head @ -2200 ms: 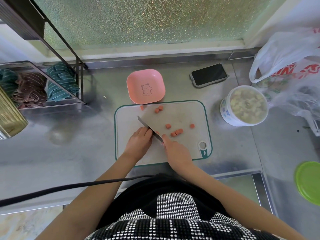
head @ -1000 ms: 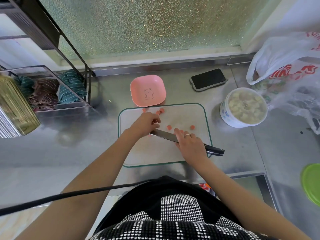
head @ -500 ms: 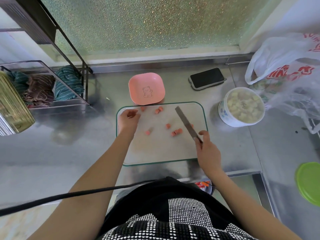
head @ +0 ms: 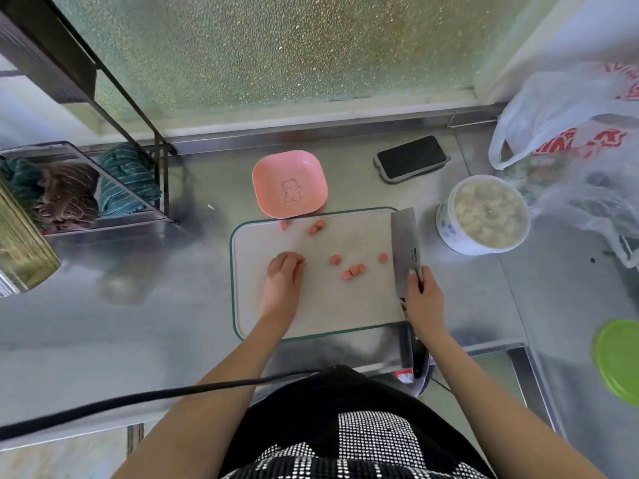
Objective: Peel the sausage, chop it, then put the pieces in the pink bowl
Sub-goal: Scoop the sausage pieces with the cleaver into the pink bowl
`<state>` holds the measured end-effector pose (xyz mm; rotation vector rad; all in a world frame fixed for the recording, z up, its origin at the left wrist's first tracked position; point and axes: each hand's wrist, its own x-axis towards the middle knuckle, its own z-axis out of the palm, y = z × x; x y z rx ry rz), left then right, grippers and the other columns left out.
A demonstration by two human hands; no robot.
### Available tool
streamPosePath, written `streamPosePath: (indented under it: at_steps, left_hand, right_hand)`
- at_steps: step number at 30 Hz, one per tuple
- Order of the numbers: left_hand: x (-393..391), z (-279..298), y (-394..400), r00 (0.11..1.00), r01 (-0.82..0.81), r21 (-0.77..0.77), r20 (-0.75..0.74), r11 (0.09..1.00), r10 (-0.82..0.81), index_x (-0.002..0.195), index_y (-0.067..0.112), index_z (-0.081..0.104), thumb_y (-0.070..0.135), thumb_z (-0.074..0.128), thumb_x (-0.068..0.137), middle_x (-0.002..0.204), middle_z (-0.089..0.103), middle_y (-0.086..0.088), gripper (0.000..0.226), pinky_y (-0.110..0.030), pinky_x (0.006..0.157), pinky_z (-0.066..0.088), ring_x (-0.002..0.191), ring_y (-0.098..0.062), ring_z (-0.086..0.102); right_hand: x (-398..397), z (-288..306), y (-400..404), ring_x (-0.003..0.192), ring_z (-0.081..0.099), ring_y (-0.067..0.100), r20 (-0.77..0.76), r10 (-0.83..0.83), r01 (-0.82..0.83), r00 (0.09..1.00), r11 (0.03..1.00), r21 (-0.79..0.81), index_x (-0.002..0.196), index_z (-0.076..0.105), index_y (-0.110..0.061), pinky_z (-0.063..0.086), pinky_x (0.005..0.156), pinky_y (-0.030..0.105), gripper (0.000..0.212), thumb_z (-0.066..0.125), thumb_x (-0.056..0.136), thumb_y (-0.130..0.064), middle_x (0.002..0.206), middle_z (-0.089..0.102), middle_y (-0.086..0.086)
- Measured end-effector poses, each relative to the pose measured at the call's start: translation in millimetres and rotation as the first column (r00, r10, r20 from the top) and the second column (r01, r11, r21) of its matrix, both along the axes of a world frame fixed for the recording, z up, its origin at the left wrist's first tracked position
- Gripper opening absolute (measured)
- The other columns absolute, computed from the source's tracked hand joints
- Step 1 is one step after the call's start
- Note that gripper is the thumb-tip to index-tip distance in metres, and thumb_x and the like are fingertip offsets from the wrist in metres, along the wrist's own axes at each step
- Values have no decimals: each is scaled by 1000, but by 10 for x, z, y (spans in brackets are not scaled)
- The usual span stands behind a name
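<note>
The empty pink bowl stands just beyond the white cutting board. Several chopped sausage pieces lie on the board: two near its far edge and a few in the middle. My left hand rests knuckles up on the board's left half, its fingers curled down over one piece that is hidden under them. My right hand grips the cleaver, whose broad blade lies flat along the board's right edge, pointing away from me.
A white tub of pale food chunks stands right of the board, and a phone lies behind it. Plastic bags fill the right side, with a green lid nearer me. A rack with cloths stands at the left. A black cable crosses in front of me.
My right hand swung the cleaver off the pieces and laid its blade flat at the board's right edge. My left hand moved from the far left corner onto a piece near the middle.
</note>
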<state>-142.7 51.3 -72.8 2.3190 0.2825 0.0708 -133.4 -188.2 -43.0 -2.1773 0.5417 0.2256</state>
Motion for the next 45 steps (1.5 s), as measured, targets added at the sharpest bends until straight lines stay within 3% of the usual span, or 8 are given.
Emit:
streamPosePath:
  at_steps: [7,15,20,24,32,36,40,45]
  left_hand:
    - [-207,-161,12,941,333,205,-135,920,-310,134,-2,45,30,35,89,141,45,-21,57,-42,108,29,133,-31,35]
    - [35,-110,-161,923,372,187,-178,909,-341,149,8,12,-16,38,85,158,6,-11,74,-36,114,20,146,-24,4]
    - [90,-103,-329,939,324,79,-148,943,-311,149,7,16,-7,38,91,158,8,-11,63,-33,117,12,146,-24,8]
    - [78,-117,-489,962,238,-117,-108,964,-250,145,17,32,23,39,96,152,33,-5,50,-44,110,34,138,-23,33]
    - [62,-208,-580,925,375,178,-140,910,-353,144,-3,25,39,23,93,153,24,-17,67,-35,113,20,142,-23,15]
    - [108,-217,-590,927,371,212,-147,904,-346,135,-10,41,28,31,93,141,43,-24,57,-43,104,35,131,-36,41]
    - [112,-264,-556,922,387,238,-130,891,-366,135,-11,38,25,24,97,141,43,-26,54,-40,105,30,131,-36,41]
    - [205,-197,-572,910,412,252,-71,876,-408,135,-6,29,18,31,92,138,48,-23,50,-38,97,41,127,-36,47]
  right_hand:
    - [-55,7,165,62,44,20,-42,-14,13,999,999,-33,70,36,-20,33,56,35,29,40,99,-24,65,46,0]
    - [-147,-7,399,67,44,30,-57,106,-108,993,993,-44,73,37,-17,28,60,36,26,43,97,-24,66,48,12]
    - [-199,-20,523,64,42,21,-58,63,-60,996,997,51,71,37,-18,30,62,34,28,42,98,-21,63,42,0]
    - [-274,-70,598,69,49,25,-67,96,-90,993,993,79,75,45,-16,39,69,38,23,43,97,-23,70,52,6]
    - [-319,-95,737,91,58,23,-111,132,-115,985,982,149,108,57,-10,44,88,35,22,43,98,-24,102,65,9]
    - [-303,-82,772,61,45,4,-148,130,-93,980,967,236,101,55,-26,47,69,38,15,41,97,-30,74,51,-14]
    - [-285,39,757,34,37,4,-191,94,-25,977,942,335,102,56,-15,37,35,21,19,39,99,-23,63,46,2]
    - [-260,61,715,29,34,8,-186,49,34,981,908,419,102,55,-14,33,29,21,17,40,100,-22,57,41,7]
